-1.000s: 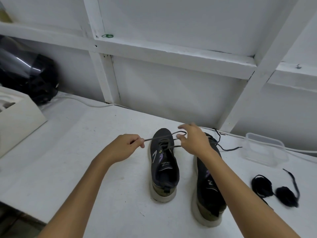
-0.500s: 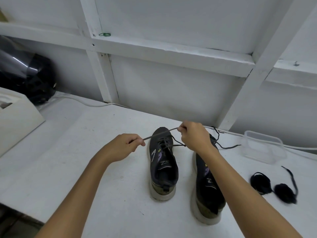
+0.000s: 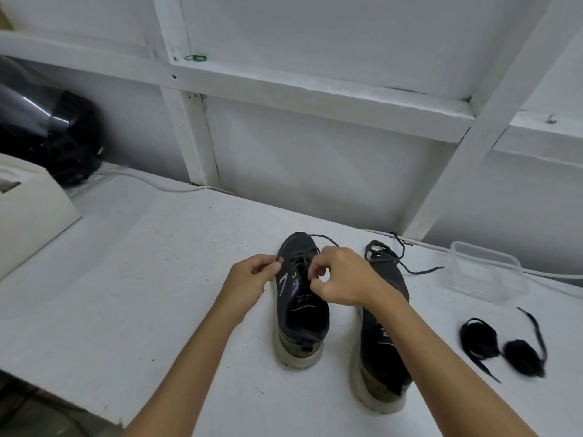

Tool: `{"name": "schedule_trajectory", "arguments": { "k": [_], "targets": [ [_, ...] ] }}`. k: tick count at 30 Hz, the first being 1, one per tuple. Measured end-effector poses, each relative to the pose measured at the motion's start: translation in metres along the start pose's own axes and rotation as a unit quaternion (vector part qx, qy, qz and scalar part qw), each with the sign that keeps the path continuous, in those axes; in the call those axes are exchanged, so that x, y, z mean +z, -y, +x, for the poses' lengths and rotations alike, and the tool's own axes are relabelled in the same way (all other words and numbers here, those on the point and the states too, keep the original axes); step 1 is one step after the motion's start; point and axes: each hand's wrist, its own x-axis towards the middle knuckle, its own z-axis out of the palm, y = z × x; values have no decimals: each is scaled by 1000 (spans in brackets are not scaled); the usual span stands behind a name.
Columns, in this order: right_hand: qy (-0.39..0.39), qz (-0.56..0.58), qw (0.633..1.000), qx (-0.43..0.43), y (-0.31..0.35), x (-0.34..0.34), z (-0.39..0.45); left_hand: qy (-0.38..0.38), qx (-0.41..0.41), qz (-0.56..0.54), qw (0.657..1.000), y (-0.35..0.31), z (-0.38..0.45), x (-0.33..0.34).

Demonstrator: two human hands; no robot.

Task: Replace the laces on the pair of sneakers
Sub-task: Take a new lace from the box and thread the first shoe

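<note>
Two dark sneakers with pale soles stand side by side on the white table, toes pointing away. Over the eyelets of the left sneaker [image 3: 301,305], my left hand [image 3: 252,275] pinches something at the shoe's left edge, probably the dark lace [image 3: 299,260]. My right hand [image 3: 339,279] has its fingers curled over the same lace area, pinching the lace. A loop of that lace runs past the toe. The right sneaker [image 3: 383,335] lies under my right forearm, with its loose lace [image 3: 400,263] trailing behind its toe.
Two bundled black laces [image 3: 504,345] lie on the table at right. Behind them stands a clear plastic container [image 3: 487,275]. A white cable [image 3: 151,181] runs along the wall. A black helmet [image 3: 47,134] and a white box [image 3: 31,209] sit at far left.
Both hands have come down and together onto the left sneaker's eyelets. The lace that was stretched taut between them is slack now, and the camera has moved closer.
</note>
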Motion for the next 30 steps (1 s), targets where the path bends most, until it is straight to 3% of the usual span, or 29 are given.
{"name": "schedule_trajectory", "arguments": {
  "k": [4,6,16,22,30],
  "targets": [
    [45,-26,999,2,6,11,5,-21,-9,-39,999,8,-6,12],
    [28,-18,999,13,7,19,9,-21,-9,-38,999,13,-8,15],
    [-13,64,997,31,6,34,7,-48,85,125,987,18,-8,14],
    [-9,97,994,55,7,34,6,-37,103,143,984,14,-7,12],
    [-17,101,990,101,20,36,9,-20,60,125,990,13,-7,11]
  ]
}}
